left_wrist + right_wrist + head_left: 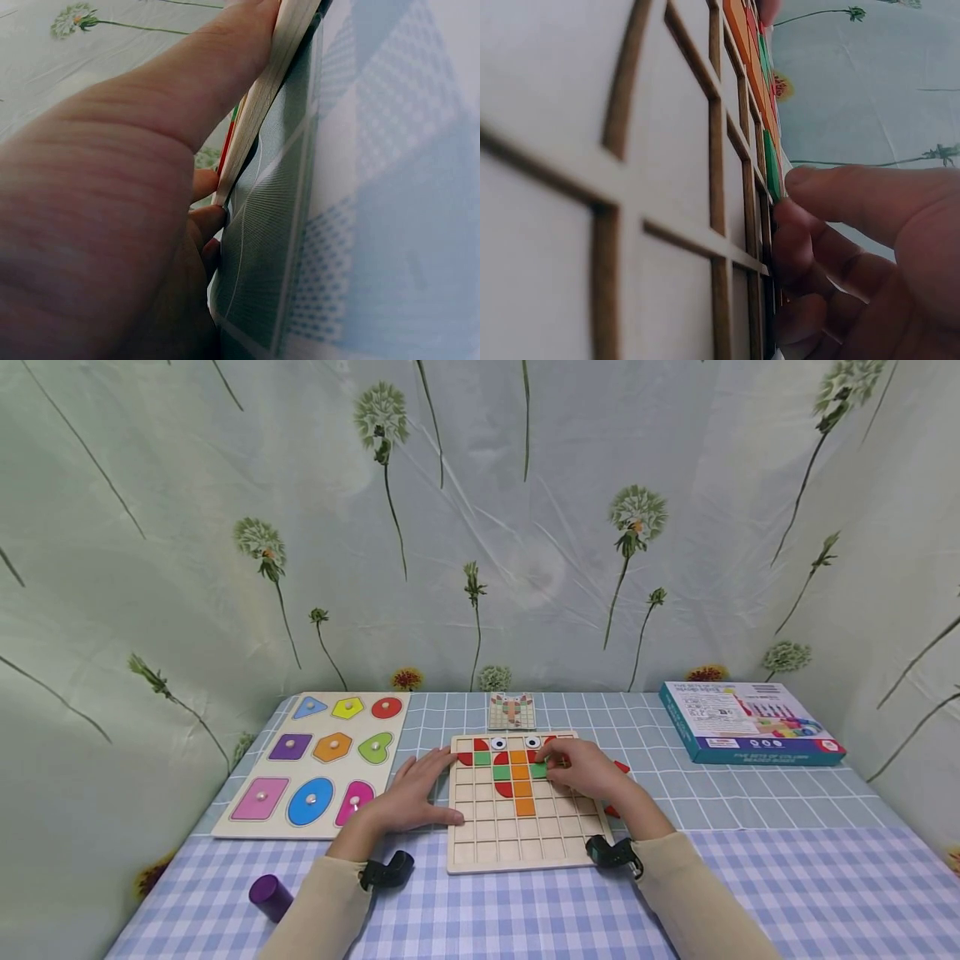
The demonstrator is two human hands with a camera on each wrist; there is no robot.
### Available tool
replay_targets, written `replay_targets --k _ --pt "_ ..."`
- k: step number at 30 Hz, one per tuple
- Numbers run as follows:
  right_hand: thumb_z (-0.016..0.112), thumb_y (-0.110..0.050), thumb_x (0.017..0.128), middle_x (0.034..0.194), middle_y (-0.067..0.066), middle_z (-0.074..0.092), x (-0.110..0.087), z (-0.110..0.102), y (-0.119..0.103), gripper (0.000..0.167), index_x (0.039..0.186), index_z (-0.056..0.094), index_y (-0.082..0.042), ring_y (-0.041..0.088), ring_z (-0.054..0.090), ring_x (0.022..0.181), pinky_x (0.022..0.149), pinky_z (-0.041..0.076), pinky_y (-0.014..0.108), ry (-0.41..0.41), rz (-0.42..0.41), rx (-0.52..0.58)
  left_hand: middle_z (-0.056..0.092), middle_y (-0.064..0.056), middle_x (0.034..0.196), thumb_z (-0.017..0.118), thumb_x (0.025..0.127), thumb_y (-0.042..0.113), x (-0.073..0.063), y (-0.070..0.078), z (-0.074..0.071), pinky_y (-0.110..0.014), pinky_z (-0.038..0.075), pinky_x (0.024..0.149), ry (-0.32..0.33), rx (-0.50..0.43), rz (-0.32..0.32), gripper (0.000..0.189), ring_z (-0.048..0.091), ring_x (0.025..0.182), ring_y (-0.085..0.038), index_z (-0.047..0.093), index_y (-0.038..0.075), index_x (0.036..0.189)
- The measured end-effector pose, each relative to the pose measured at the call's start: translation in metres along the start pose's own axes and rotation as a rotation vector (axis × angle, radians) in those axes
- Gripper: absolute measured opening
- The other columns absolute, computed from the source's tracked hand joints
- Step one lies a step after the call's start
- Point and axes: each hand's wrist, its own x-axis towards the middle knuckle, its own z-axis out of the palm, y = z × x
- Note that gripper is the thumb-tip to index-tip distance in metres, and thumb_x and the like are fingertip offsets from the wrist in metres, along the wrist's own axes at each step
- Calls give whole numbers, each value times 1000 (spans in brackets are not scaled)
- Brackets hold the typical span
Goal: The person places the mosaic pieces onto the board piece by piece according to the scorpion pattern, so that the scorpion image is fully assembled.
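A wooden grid board lies on the table, partly filled with red, green and orange tiles and two eye tiles. The orange tiles form a column. My left hand rests spread against the board's left edge; its thumb touches that edge in the left wrist view. Over the upper right of the grid, my right hand pinches a green tile at its edge, right of the orange column. Its fingertips partly cover that tile in the head view.
A small pattern card stands behind the board. Left is a knobbed shape puzzle, with a purple cylinder in front. A boxed set lies at back right. Red pieces show beside the board, partly behind the right arm.
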Motion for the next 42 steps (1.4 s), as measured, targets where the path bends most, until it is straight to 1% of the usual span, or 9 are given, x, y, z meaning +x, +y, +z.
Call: replay_targets --k 6,10,13,20,26,30,33,37,42 --pt "63 -5 92 88 1 60 1 -1 1 18 105 71 -15 17 50 79 67 41 29 -9 -17 11 26 -4 167 81 74 55 0 0 0 -55 3 128 -1 3 -1 103 15 157 -28 32 18 157" --pt "62 -12 97 98 0 66 1 -5 4 16 107 72 -18 17 53 84 73 44 31 -24 -27 -15 26 -4 167 81 74 55 0 0 0 -55 3 128 -1 6 4 103 16 157 -28 32 18 157" --pt "63 -16 97 105 -1 68 0 -10 5 15 110 71 -19 17 55 88 79 47 32 -54 -31 -14 26 -4 167 81 74 55 0 0 0 -55 3 128 -2 5 8 103 16 157 -28 32 18 157" --pt "62 -12 97 106 2 72 -5 -22 8 23 119 69 -13 14 63 74 75 52 28 -163 -47 77 25 -4 167 80 74 55 -1 0 -1 -55 3 128 -5 7 8 103 15 157 -28 32 18 157" --pt "63 -12 96 108 4 72 -8 -31 9 26 122 68 -11 15 62 80 76 51 29 -197 -96 69 25 -4 167 80 74 56 0 0 -1 -55 3 128 -4 6 7 103 15 157 -28 31 19 157" --pt "63 -12 97 110 5 72 -9 -35 11 27 123 68 -10 17 62 88 79 52 29 -209 -93 63 25 -4 167 80 74 56 -1 0 -1 -55 2 128 -4 3 3 103 15 157 -28 31 19 157" --pt "63 -12 96 113 6 71 -10 -39 13 28 124 67 -11 17 61 93 83 54 31 -220 -72 73 25 -4 167 80 74 56 -1 0 -1 -55 2 128 -4 3 3 103 15 157 -28 32 19 157" --pt "65 -13 95 112 6 70 -11 -44 16 31 126 66 -10 17 62 92 85 57 34 -223 -48 85 26 -4 167 80 74 56 0 0 -1 -55 2 128 -4 -1 4 103 15 157 -28 32 18 157" --pt "67 -17 95 111 6 70 -14 -50 20 32 126 65 -9 18 62 89 80 56 33 -221 -42 75 25 -4 167 81 74 55 0 1 -1 -56 2 127 -9 -6 4 103 15 157 -29 32 18 157"
